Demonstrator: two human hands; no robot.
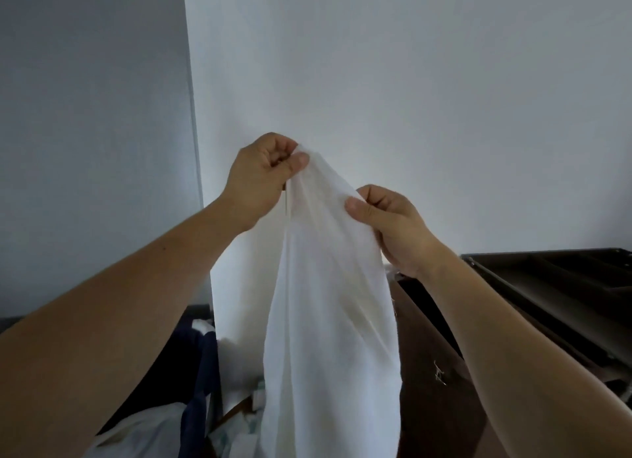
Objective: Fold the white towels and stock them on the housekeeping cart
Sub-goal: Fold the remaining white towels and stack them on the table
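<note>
Hands, left [260, 180] and right [390, 228], atop vertical towel [328, 320]

Background: two walls meet at a vertical corner edge [191, 115] left of centre. Left wall [85, 115] reads mid grey and lies in shade. Right wall [410, 81] is plain, pale, with a cool bluish cast, and is brightest low down near the corner. Light is soft and even, with no hard shadows on either wall. Lower right: a dark brown cabinet [434, 320] stands against the pale wall, with a small metal fitting [438, 373] on its near side panel. Its top [564, 279] is a shallow dark tray split by dividers into compartments; contents cannot be made out. A dark strip [196, 308] runs along the foot of the grey wall.
</note>
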